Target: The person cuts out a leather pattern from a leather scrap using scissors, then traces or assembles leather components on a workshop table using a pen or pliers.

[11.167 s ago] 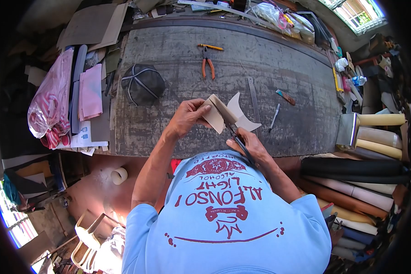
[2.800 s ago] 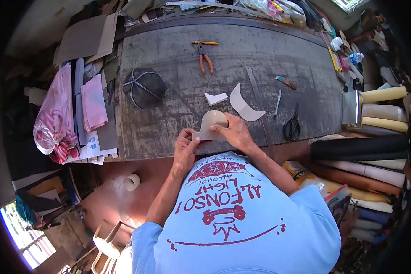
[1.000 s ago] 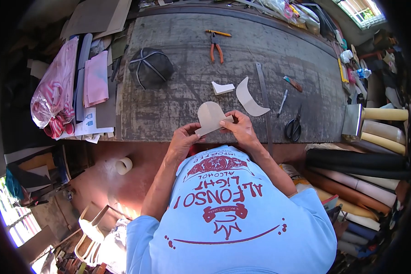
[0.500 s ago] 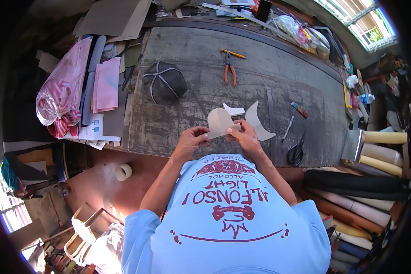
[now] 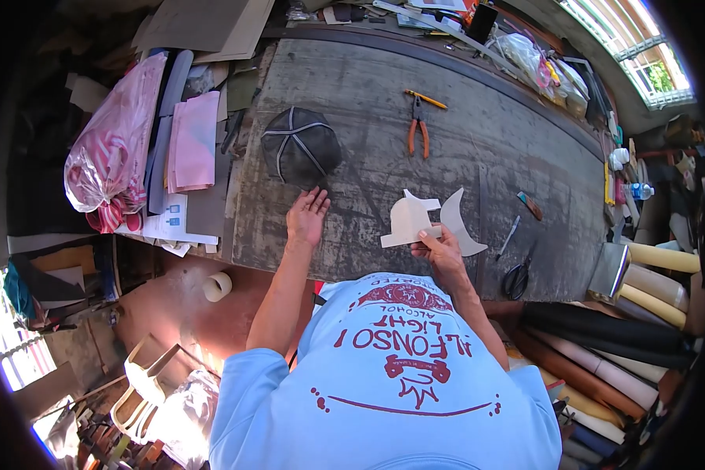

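My left hand [image 5: 308, 217] is open, palm up, with its fingertips at the lower edge of a dark cap [image 5: 301, 146] with light seam lines. Between the thumb and fingers of my right hand [image 5: 440, 249] is a beige, round-topped cut piece [image 5: 406, 222], held low over the table. A small white piece [image 5: 421, 202] shows just behind it. To its right lies a crescent-shaped grey piece [image 5: 458, 225], close to my right fingers.
On the worn dark table [image 5: 368, 70] lie orange-handled pliers [image 5: 418, 129], a yellow cutter [image 5: 426, 99], a knife [image 5: 529, 205], a pen [image 5: 509, 236] and black scissors [image 5: 515, 280]. Pink sheets [image 5: 193, 141] lie left; material rolls [image 5: 603, 329] are stacked right.
My left hand has let go of the beige piece and moved up and left to the cap, its fingers now spread. My right hand keeps the piece. The view has shifted slightly.
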A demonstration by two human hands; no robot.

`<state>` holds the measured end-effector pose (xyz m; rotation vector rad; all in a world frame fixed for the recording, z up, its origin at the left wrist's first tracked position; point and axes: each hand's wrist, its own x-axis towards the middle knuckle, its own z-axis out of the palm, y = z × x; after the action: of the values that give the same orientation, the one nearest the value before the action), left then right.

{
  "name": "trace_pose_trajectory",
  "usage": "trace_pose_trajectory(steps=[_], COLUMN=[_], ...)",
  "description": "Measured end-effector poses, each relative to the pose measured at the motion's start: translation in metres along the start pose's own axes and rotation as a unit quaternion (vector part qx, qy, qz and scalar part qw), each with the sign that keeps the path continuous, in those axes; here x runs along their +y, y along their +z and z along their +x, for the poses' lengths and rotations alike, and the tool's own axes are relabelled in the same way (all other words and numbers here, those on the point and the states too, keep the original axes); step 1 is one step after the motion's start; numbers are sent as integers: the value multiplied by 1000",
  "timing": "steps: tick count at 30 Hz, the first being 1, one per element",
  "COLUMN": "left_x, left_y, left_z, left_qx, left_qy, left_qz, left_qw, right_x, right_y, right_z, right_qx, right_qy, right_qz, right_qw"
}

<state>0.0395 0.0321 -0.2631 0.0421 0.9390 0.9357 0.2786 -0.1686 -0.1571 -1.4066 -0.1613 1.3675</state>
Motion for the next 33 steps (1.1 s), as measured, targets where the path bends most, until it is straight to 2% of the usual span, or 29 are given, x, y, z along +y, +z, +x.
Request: trace_pose_trajectory(steps=[5, 11, 20, 23, 26, 29, 32, 33], left_x=[-4, -7, 2, 1, -6, -2, 16, 18], left_y=[15, 3, -15, -13, -17, -12, -3, -1], left_z=[3, 6, 1, 4, 8, 6, 3, 6], left_qx=[19, 8, -109, -70, -73, -77, -161, -169], left_qy=[25, 38, 22, 45, 71, 52, -24, -22], left_qz=[-36, -48, -116, -29, -15, -17, -102, -101], left_qw=[999, 998, 987, 996, 995, 996, 981, 980], right_x=[-2, -1, 23, 42, 40, 36, 36, 34], right_y=[7, 2, -12, -22, -20, -14, -16, -15], right_z=[-1, -1, 20, 30, 33, 32, 32, 34], right_qx=[-5, -10, -34, -39, -34, -26, -30, -26], right_qy=[20, 24, 84, 87, 86, 88, 84, 89], right_qz=[-18, -28, -65, -102, -120, -130, -114, -103], right_qw=[1000, 999, 994, 990, 988, 987, 989, 990])
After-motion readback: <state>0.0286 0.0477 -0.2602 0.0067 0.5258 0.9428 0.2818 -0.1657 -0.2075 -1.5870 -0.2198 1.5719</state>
